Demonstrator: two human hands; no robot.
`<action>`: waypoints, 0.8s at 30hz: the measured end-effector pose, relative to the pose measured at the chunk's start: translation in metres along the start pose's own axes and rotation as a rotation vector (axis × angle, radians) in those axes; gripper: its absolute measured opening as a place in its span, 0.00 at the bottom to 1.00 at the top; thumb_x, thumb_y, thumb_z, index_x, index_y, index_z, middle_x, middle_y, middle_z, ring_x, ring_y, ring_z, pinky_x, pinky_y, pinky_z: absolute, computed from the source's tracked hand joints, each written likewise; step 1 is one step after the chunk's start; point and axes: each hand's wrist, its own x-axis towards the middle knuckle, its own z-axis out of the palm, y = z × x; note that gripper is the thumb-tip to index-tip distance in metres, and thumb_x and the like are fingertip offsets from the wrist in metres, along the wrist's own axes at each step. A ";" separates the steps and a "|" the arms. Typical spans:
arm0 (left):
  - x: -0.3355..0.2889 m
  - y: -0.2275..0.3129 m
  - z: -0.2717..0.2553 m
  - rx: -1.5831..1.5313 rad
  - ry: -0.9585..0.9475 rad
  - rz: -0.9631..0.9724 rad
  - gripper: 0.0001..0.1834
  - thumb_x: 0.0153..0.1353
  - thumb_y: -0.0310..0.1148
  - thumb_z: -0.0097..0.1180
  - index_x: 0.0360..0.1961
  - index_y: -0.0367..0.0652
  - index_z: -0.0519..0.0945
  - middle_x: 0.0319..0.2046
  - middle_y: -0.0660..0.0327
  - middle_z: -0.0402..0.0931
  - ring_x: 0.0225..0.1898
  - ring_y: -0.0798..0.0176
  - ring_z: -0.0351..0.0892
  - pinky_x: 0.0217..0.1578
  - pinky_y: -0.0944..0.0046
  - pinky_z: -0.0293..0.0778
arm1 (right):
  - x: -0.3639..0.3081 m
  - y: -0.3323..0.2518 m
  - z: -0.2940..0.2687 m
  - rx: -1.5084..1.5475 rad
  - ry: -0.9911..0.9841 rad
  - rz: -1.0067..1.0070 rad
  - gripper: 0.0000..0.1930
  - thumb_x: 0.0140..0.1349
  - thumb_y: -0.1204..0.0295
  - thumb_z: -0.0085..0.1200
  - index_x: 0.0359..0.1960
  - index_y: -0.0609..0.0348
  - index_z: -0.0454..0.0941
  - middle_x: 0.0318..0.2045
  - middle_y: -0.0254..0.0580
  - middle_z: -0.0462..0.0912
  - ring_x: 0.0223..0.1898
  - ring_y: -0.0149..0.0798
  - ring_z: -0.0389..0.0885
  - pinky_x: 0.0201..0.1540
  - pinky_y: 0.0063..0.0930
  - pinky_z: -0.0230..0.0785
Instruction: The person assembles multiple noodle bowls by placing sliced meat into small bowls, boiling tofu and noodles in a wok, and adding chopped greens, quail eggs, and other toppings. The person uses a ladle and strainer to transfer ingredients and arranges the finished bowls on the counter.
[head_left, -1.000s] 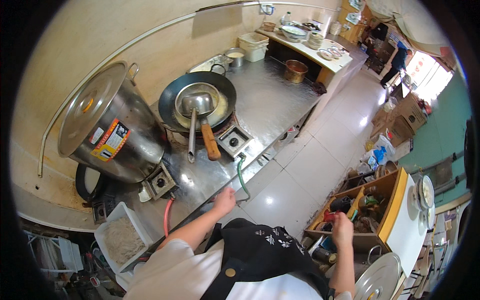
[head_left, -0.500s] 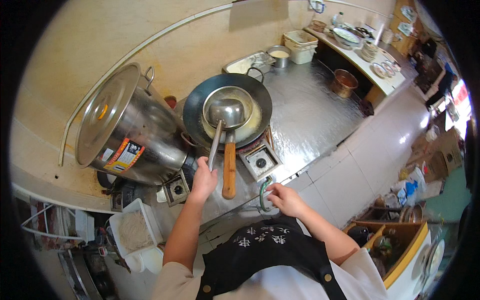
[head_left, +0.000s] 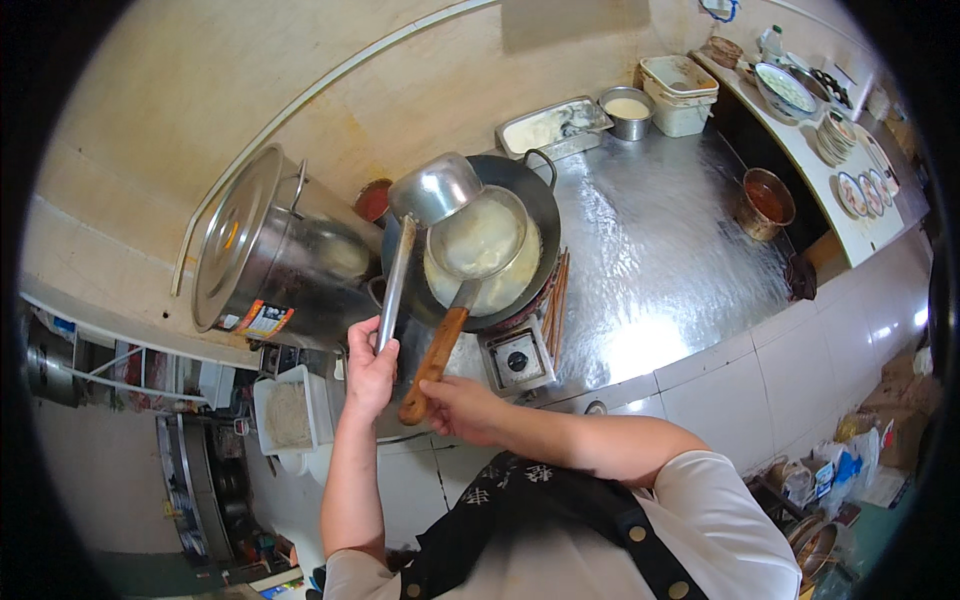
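My left hand grips the long steel handle of a large ladle, whose bowl is lifted over the left rim of the black wok. My right hand holds the wooden handle of a round strainer that rests in the wok, over pale liquid. The wok sits on a burner set into the steel counter. A tall steel stockpot with a tilted lid stands just left of the wok.
Chopsticks lie beside the wok. A steel tray, small pot and white tub line the wall. A copper-coloured pot stands right. Plates and bowls sit on a side table. A white bin is below left.
My left hand has lifted the ladle off the wok and swung it left. My right hand has moved from the counter's front edge onto the strainer's wooden handle.
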 end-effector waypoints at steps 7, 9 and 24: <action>-0.009 -0.038 0.020 0.050 0.083 0.189 0.23 0.67 0.20 0.53 0.61 0.40 0.63 0.45 0.64 0.71 0.42 0.73 0.69 0.47 0.71 0.68 | -0.064 -0.032 0.001 -0.094 0.062 0.131 0.09 0.69 0.65 0.53 0.45 0.53 0.73 0.30 0.32 0.77 0.23 0.28 0.70 0.22 0.26 0.58; -0.011 -0.045 0.024 -0.079 0.092 0.099 0.23 0.67 0.20 0.53 0.61 0.41 0.63 0.44 0.65 0.71 0.41 0.74 0.68 0.44 0.72 0.68 | -0.074 -0.039 -0.002 -0.157 0.064 0.156 0.09 0.68 0.64 0.53 0.44 0.54 0.73 0.27 0.32 0.76 0.21 0.29 0.69 0.21 0.26 0.58; -0.034 -0.020 0.041 -0.601 0.060 -0.063 0.15 0.75 0.28 0.45 0.60 0.51 0.65 0.33 0.62 0.70 0.15 0.74 0.56 0.15 0.72 0.53 | -0.105 -0.056 -0.027 0.041 0.122 0.038 0.08 0.69 0.70 0.55 0.38 0.60 0.71 0.28 0.38 0.76 0.27 0.37 0.78 0.30 0.34 0.76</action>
